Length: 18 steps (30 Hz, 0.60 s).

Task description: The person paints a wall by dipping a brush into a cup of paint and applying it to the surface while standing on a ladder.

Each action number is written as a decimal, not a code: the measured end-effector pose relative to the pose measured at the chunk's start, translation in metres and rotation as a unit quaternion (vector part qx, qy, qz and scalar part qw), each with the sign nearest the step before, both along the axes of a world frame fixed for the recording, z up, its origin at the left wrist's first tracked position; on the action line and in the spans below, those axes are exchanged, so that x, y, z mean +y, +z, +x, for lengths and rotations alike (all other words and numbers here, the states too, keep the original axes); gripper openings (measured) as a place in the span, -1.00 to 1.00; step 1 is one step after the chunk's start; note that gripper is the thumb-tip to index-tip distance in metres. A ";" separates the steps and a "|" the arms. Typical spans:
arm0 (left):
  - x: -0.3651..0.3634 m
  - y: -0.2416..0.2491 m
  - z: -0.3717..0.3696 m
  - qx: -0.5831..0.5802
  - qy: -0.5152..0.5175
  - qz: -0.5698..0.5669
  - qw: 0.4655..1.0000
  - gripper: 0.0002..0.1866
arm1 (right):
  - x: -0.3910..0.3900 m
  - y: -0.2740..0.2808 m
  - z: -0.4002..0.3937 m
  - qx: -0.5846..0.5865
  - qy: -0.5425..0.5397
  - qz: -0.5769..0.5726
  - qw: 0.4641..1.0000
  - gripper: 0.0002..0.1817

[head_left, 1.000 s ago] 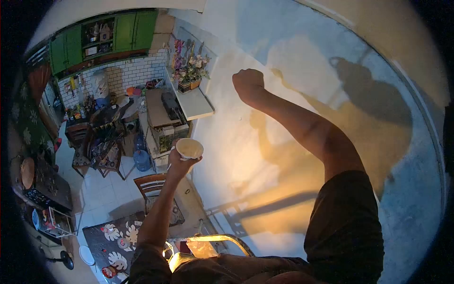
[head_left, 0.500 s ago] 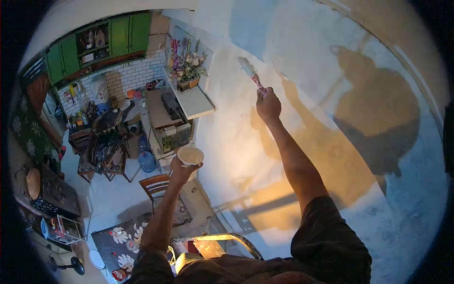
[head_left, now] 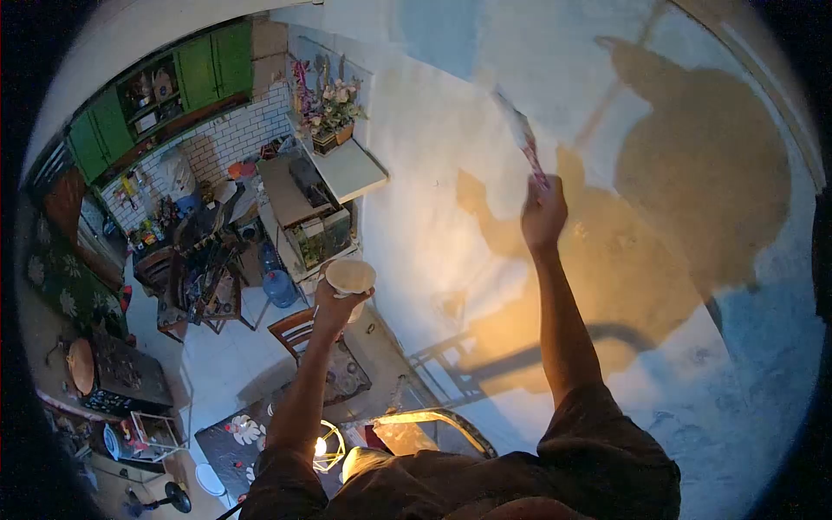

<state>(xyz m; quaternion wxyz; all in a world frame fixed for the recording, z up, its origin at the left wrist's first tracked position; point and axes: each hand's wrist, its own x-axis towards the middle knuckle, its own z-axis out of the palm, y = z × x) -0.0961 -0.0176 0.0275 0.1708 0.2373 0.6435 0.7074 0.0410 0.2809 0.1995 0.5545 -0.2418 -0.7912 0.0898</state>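
Note:
My right hand [head_left: 544, 215] is closed around the handle of a paintbrush [head_left: 529, 149], its pale head tilted up and left over the wall [head_left: 416, 139]. The handle looks red and white, and the brush is a little blurred. Lower and to the left, my left hand [head_left: 329, 310] grips a small round tub [head_left: 351, 276] from below, fingers around its side. Something cream coloured shows at the tub's top. White covers much of the wall, with a light blue patch [head_left: 440, 35] high up and bluish areas at the right.
A lit lamp [head_left: 322, 445] glows below my left arm beside a yellow-edged metal frame [head_left: 433, 418]. A shelf [head_left: 351, 178] with potted flowers [head_left: 336, 113] juts from the wall above a fish tank [head_left: 322, 236]. Chairs, a water bottle [head_left: 279, 286] and a table [head_left: 217, 446] stand below.
My right hand and the paintbrush have moved right and slightly down in view. The left hand still holds the tub in nearly the same spot. The view has shifted a little.

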 end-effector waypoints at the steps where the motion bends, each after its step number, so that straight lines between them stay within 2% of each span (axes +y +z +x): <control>1: 0.002 -0.003 0.001 0.013 0.012 0.013 1.000 -0.47 | 0.001 -0.006 0.021 0.031 0.028 -0.015 0.999 -0.73; 3: 0.005 -0.002 0.001 0.027 0.020 0.024 0.999 -0.48 | -0.001 -0.014 0.066 0.011 -0.022 -0.054 0.998 -0.73; 6: 0.005 0.004 0.001 0.011 -0.010 0.004 1.000 -0.45 | -0.019 -0.030 0.127 0.074 -0.068 -0.074 0.992 -0.67; 9: 0.007 0.009 0.006 0.013 0.010 -0.010 1.000 -0.46 | -0.032 -0.056 0.179 0.100 -0.143 -0.077 0.982 -0.63; 10: 0.008 0.015 0.009 -0.006 0.013 0.005 1.000 -0.45 | -0.021 -0.078 0.197 0.133 -0.085 -0.066 0.985 -0.63; 11: 0.009 0.016 0.014 -0.025 0.015 0.021 0.999 -0.44 | -0.027 -0.090 0.208 0.135 -0.094 -0.066 0.984 -0.63; 13: 0.014 0.017 0.018 -0.038 0.017 0.027 0.999 -0.43 | -0.042 -0.105 0.218 0.272 0.039 -0.194 0.942 -0.65; 14: 0.016 0.017 0.020 -0.053 0.028 0.035 0.998 -0.42 | -0.048 -0.111 0.219 0.266 0.063 -0.174 0.946 -0.65; 15: 0.032 0.024 0.010 -0.057 0.021 0.029 0.998 -0.42 | -0.040 -0.101 0.199 0.335 0.084 -0.253 0.904 -0.61; 17: 0.033 0.020 0.013 -0.049 0.014 0.016 0.999 -0.38 | -0.048 -0.097 0.180 0.332 0.075 -0.220 0.914 -0.57; 18: 0.036 0.030 0.021 -0.093 0.037 0.043 0.994 -0.38 | -0.041 -0.105 0.168 0.345 0.089 -0.200 0.913 -0.60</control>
